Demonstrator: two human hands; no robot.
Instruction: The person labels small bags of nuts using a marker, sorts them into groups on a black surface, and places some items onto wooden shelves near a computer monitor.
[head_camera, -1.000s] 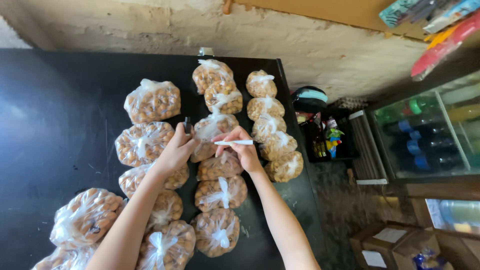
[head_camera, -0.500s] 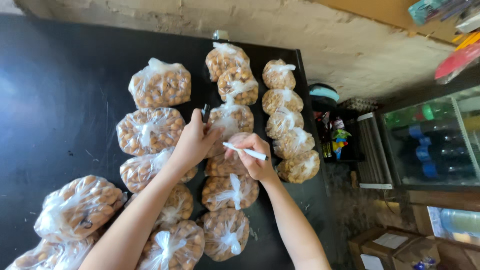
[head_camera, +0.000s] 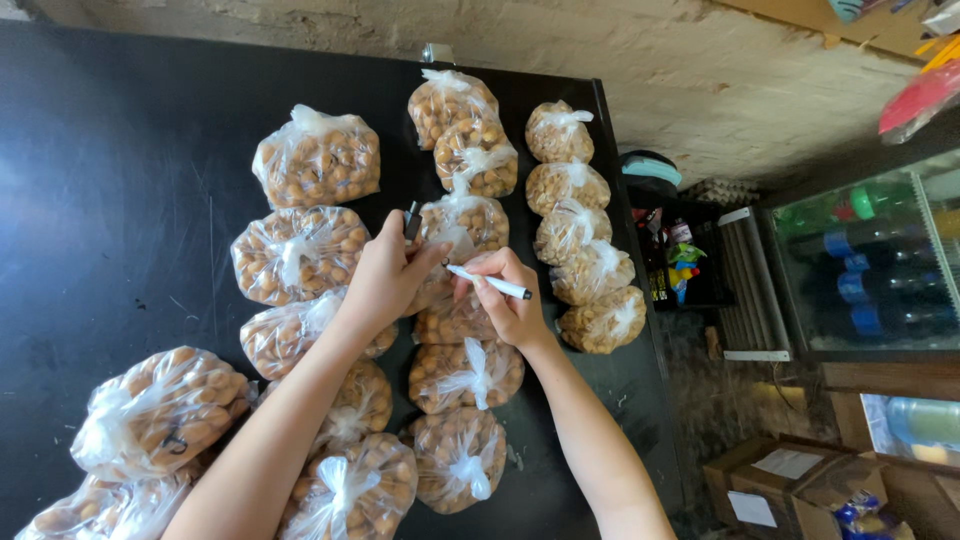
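Right hand (head_camera: 512, 305) clenches white marker (head_camera: 490, 282), tip on bag (head_camera: 455, 318); left hand (head_camera: 385, 275) pins it, cap (head_camera: 411, 221) at 12. One marked bag (head_camera: 160, 405) at 8; remaining bags' markings not discernible.

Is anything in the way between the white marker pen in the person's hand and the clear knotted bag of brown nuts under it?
Nothing visible. The right hand holds the white marker pen with its tip down at the clear knotted bag of brown nuts, while the left hand steadies that bag, beside the tip.
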